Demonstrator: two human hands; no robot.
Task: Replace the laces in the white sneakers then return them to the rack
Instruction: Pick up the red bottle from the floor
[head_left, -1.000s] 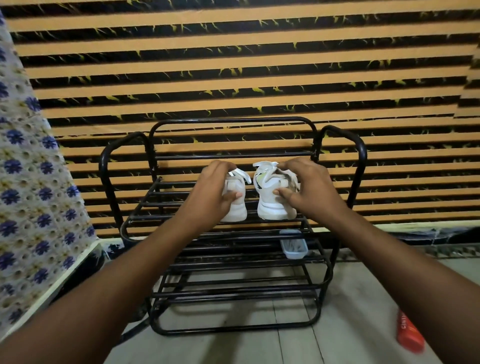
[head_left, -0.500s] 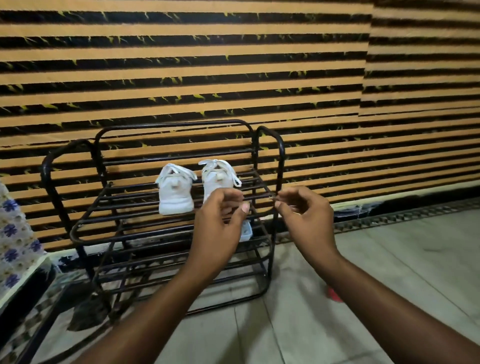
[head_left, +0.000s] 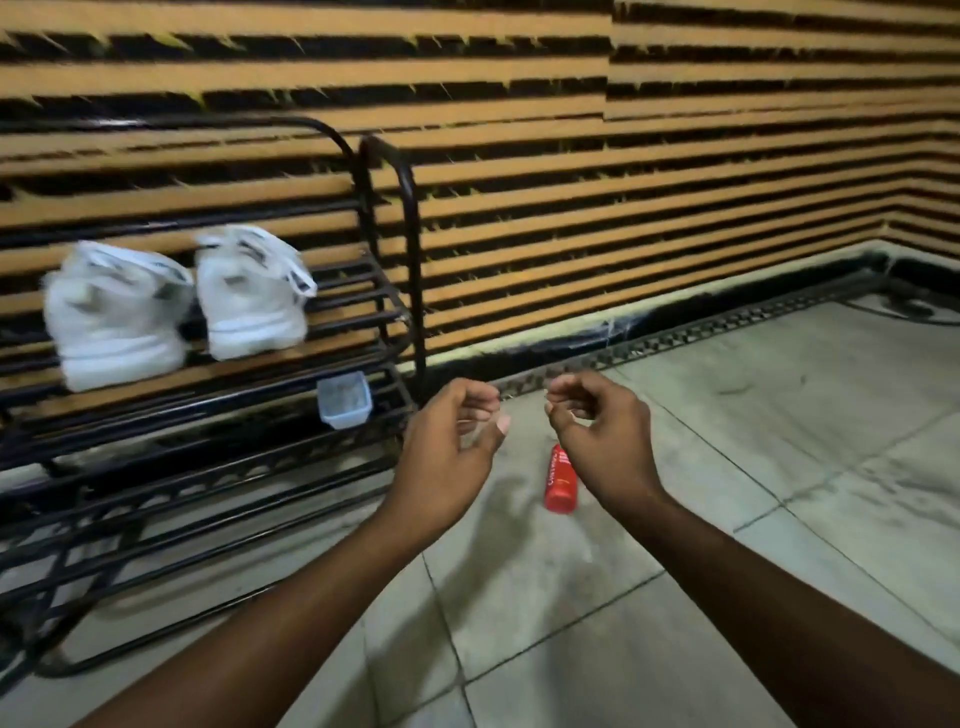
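Observation:
Two white sneakers stand side by side, heels toward me, on the upper shelf of the black metal rack (head_left: 410, 244) at the left: the left sneaker (head_left: 114, 317) and the right sneaker (head_left: 252, 296), both with white laces. My left hand (head_left: 452, 447) and my right hand (head_left: 597, 426) hover over the floor to the right of the rack, well away from the shoes. Both hands hold nothing, with fingers loosely curled and apart.
A small clear plastic tub (head_left: 345, 400) sits on a lower shelf at the rack's right end. A red bottle (head_left: 561, 480) lies on the tiled floor between my hands. A striped orange and black wall runs behind; a dark drain strip (head_left: 701, 332) follows its base.
Both hands let go of the sneakers, which stay on the rack, and drew back to the right. The view has swung right, so the rack now sits at the left.

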